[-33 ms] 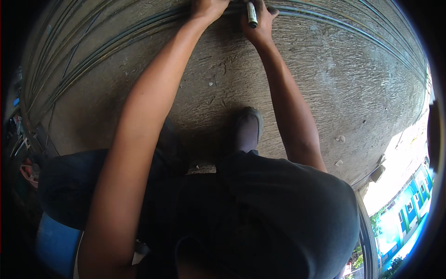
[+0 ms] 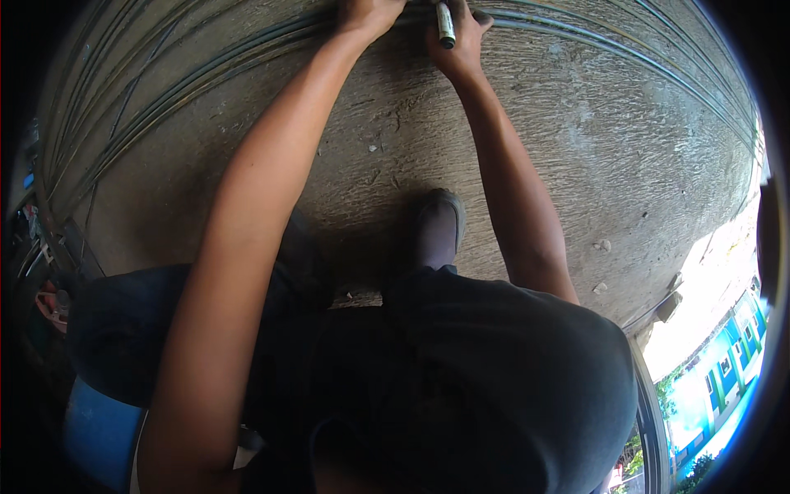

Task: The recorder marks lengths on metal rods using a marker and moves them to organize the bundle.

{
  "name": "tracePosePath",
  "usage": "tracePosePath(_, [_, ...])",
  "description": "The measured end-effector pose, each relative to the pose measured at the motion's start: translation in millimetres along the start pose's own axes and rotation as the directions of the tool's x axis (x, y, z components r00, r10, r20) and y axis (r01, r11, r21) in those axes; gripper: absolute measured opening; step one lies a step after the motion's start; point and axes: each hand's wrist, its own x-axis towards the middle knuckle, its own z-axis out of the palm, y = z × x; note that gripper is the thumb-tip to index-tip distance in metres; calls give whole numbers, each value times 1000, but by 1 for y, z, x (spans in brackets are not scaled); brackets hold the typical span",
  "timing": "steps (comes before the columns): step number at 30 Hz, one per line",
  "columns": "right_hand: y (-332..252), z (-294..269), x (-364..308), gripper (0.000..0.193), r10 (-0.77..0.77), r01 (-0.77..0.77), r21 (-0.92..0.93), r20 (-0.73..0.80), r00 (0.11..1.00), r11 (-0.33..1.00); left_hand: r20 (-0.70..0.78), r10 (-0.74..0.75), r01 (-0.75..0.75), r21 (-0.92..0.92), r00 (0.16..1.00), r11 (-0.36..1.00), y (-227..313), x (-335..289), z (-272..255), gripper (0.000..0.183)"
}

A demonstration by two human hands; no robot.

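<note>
At the top edge of the view my left hand [image 2: 372,15] reaches to a bundle of long thin metal rods [image 2: 271,37]. Its fingers run out of the picture, so their grip is hidden. To its right, close by, my right hand [image 2: 462,45] is closed round a marker pen [image 2: 446,23] with a pale barrel and a dark end. The dark end points back toward me. Part of the right hand's fingers is cut off by the upper edge, beside the rods.
Rough concrete floor [image 2: 576,165] lies beneath, with small pebbles and chips. My shoe [image 2: 440,222] stands between my forearms. Loose clutter [image 2: 51,300] and a blue surface [image 2: 99,428] are at the left. A small block [image 2: 669,308] sits near the bright opening at the right.
</note>
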Motion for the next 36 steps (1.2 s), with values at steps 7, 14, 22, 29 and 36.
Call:
tracePosePath(7, [-19, 7, -4, 36, 223, -224, 1, -79, 972, 975, 35, -74, 73, 35, 997, 997, 9, -5, -9, 28])
tracePosePath(14, [-6, 12, -5, 36, 121, -123, -7, -164, 979, 992, 124, -296, 264, 220, 947, 939, 32, 3, -19, 29])
tracePosePath(22, [-5, 11, -4, 37, 139, -139, 10, -155, 978, 990, 141, -409, 367, 250, 902, 896, 43, 19, -23, 52])
tracePosePath(29, [-11, 14, -6, 34, 123, -125, 2, -212, 970, 992, 131, -456, 407, 288, 880, 867, 31, 34, -19, 64])
tracePosePath(36, [-10, 12, -2, 29, 107, -114, -37, -167, 980, 993, 168, -458, 412, 251, 873, 876, 35, 31, -24, 70])
